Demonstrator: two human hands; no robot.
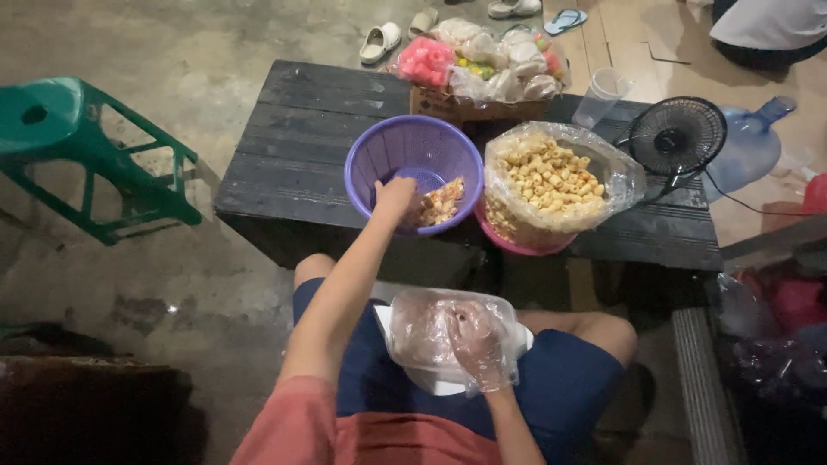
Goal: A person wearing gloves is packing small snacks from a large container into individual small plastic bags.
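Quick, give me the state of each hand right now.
Left hand: reaching into the purple basket, at the snack packet; whether it grips anything cannot be told.
Right hand: inside a clear plastic bag on the lap, fingers spread open.

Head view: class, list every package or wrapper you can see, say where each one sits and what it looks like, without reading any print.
Clear plastic bag: on the lap, right hand inside it, crumpled.
Big clear bag: on the dark table, open, full of pale yellow snacks.
Small filled bags: table's far edge, pink and whitish.
Cardboard box: under those bags, brown.
No signs or screens.
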